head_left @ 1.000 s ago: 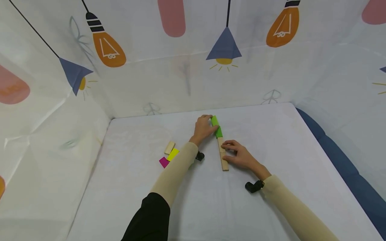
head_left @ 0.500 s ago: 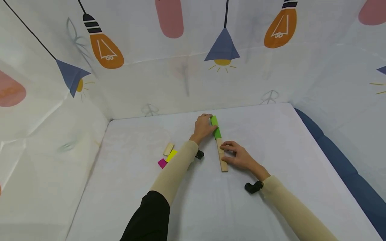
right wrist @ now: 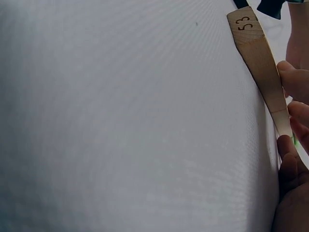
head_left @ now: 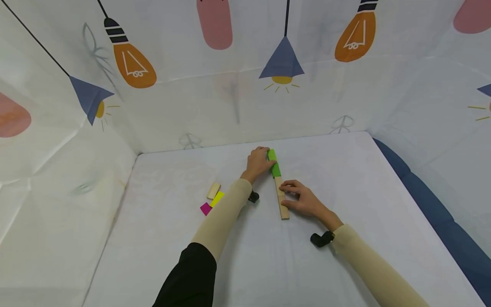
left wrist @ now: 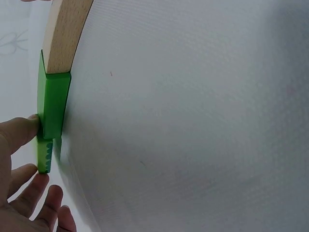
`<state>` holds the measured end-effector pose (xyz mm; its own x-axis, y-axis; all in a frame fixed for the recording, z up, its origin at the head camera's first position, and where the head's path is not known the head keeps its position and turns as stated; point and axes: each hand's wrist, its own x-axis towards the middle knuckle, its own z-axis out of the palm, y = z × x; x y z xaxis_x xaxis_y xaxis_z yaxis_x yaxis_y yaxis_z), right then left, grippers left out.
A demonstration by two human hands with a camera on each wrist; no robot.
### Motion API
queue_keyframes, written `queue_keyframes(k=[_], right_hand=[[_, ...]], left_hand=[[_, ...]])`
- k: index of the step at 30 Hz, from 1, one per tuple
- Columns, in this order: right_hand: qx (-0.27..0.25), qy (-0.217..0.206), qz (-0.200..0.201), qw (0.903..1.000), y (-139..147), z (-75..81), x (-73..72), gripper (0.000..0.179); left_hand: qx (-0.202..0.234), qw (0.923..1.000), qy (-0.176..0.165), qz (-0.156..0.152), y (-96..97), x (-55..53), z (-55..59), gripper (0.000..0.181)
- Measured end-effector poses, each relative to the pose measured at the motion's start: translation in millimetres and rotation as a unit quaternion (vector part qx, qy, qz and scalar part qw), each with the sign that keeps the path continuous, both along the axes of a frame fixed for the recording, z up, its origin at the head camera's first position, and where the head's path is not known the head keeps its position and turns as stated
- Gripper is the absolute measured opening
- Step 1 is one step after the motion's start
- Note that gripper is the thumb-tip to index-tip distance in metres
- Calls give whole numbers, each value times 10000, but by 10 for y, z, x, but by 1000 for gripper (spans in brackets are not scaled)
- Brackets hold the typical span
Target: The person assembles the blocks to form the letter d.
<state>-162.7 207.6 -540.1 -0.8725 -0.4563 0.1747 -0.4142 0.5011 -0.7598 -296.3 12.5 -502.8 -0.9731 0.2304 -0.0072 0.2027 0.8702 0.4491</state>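
While the pinching left grip [head_left: 257,163] straddles green blocks [head_left: 275,170], the right [head_left: 304,199] holds wooden blocks [head_left: 284,212].

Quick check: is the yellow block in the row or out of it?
Out: in the head view, the yellow block lies well left of the row of blocks, beside the magenta block.

The far block [left wrist: 41,159] is lime with teal scallops.

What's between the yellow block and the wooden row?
In the head view: the person's beige left sleeve, its black wrist camera, then bare white tabletop.
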Motion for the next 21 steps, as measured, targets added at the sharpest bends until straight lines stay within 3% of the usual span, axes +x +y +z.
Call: queue_keyframes(k=[8,21], right_hand=[[15,41,-33,10000,7,-14,-3,47],[-1,70,-8,10000,-3,-12,3,49]], left_hand=[[184,9991,-365,-60,-15,10,-29,46],[197,9990,-365,-149,12,-25,-95,44]])
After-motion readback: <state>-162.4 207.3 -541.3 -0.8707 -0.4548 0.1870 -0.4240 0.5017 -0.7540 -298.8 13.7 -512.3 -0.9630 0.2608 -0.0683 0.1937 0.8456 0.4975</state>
